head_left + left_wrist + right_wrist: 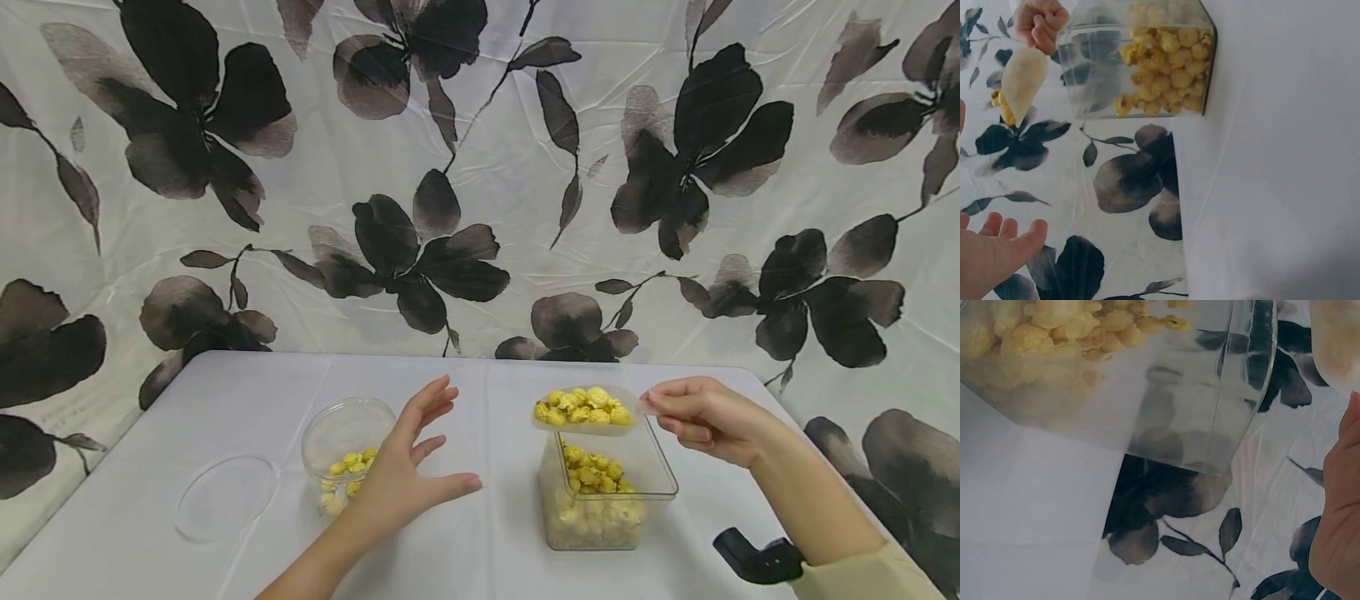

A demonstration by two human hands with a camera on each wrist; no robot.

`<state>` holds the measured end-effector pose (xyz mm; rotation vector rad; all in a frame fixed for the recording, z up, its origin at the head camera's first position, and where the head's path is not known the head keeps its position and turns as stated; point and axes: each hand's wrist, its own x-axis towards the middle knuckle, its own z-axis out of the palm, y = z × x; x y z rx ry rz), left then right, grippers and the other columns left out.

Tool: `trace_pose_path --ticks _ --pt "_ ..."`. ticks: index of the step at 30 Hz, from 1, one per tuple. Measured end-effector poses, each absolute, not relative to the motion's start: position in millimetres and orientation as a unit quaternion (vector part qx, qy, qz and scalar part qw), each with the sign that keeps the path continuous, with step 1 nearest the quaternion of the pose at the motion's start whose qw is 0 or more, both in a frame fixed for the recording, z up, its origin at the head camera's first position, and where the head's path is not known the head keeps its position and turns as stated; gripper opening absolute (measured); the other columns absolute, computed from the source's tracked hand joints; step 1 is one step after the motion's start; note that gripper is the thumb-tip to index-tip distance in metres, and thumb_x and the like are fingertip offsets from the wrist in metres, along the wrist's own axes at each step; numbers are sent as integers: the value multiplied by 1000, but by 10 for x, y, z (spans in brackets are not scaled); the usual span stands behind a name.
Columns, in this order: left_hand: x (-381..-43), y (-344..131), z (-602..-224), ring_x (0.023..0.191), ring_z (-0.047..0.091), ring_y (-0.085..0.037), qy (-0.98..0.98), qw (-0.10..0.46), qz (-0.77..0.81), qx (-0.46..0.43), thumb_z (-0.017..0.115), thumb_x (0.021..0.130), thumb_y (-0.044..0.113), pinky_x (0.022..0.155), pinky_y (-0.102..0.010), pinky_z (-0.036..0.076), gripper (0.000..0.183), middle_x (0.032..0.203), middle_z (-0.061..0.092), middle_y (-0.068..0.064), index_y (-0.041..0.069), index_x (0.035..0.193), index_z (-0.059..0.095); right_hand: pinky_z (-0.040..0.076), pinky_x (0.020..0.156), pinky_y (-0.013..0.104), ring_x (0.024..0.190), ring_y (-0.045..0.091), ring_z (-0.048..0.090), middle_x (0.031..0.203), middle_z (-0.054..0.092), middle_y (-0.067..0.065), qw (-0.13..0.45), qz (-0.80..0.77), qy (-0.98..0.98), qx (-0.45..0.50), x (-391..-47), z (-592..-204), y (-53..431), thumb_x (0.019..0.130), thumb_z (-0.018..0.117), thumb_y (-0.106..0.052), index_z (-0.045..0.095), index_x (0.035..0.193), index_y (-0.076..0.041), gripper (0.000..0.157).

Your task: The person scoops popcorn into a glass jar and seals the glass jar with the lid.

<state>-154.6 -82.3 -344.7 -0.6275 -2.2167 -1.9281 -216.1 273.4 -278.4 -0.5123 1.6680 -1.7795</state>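
Note:
In the head view my right hand (708,421) pinches the handle end of a translucent scoop (636,402) heaped with yellow popcorn (581,407). The scoop is above the back rim of a clear square container (654,497), which is partly filled with popcorn. Fingers spread and thumb out, my left hand (397,475) holds nothing and overlaps the right side of a clear round jar (337,417) with some popcorn at its bottom. From the left wrist, the scoop (1027,75) shows side-on below the right hand (1042,22).
A clear round lid or ring (225,500) lies flat on the white-covered table (465,550), left of the jar. Behind the table hangs a floral cloth (525,183). A black strap-like piece (757,558) sits at my right sleeve.

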Motion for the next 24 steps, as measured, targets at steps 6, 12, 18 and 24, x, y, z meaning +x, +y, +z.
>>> trace_pose_path --ticks 6,12,18,24 --pt "-1542 -917 -3406 131 34 -19 -742 90 -628 -215 84 67 11 100 -35 39 96 141 37 3 31 143 29 11 44 24 47 10 18 65 52 -6 316 -673 640 -195 -2175 -2767 2646 98 45 -9 66 95 -9 21" --pt "-1536 -1053 -3337 130 35 -17 -748 114 -618 -214 84 64 4 99 -23 39 100 141 38 1 28 144 29 12 43 22 47 9 19 64 52 -5 316 -679 635 -190 -2207 -2754 2546 97 47 -9 66 94 -9 19" --pt "-1523 -1227 -3279 130 34 -14 -732 133 -618 -253 82 61 -9 98 -19 38 103 142 35 -5 18 145 28 14 43 21 46 9 21 63 51 -4 308 -675 646 -178 -2245 -2732 2419 98 45 -8 66 92 -9 21" --pt "-1499 -1454 -3291 129 32 -11 -747 148 -587 -274 80 62 -11 98 -16 36 103 143 34 -3 13 146 26 14 43 21 46 8 22 63 50 -4 308 -670 654 -167 -2278 -2698 2289 98 44 -8 67 91 -9 24"
